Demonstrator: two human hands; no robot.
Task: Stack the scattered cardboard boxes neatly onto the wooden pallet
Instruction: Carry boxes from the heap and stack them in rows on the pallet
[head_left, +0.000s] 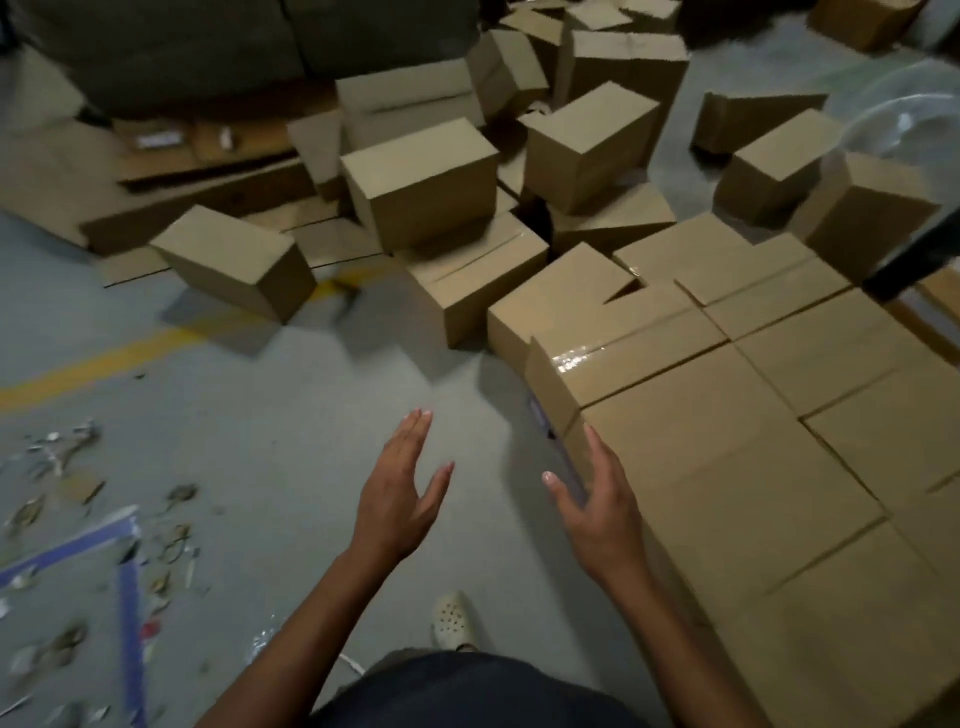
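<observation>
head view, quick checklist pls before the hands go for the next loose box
1. Hands free: left hand and right hand are open and hold nothing: ok.
2. Top of the stacked boxes flush: the taped box at the near corner sits out of line with its neighbours: not ok.
3. Sight of the wooden pallet: hidden under the boxes: cannot tell.
4. Path over the floor to the nearest loose box: bare, scraps lie off to the left: ok.
5. That loose box closed: visible faces are shut, though it sits tilted: ok.
</observation>
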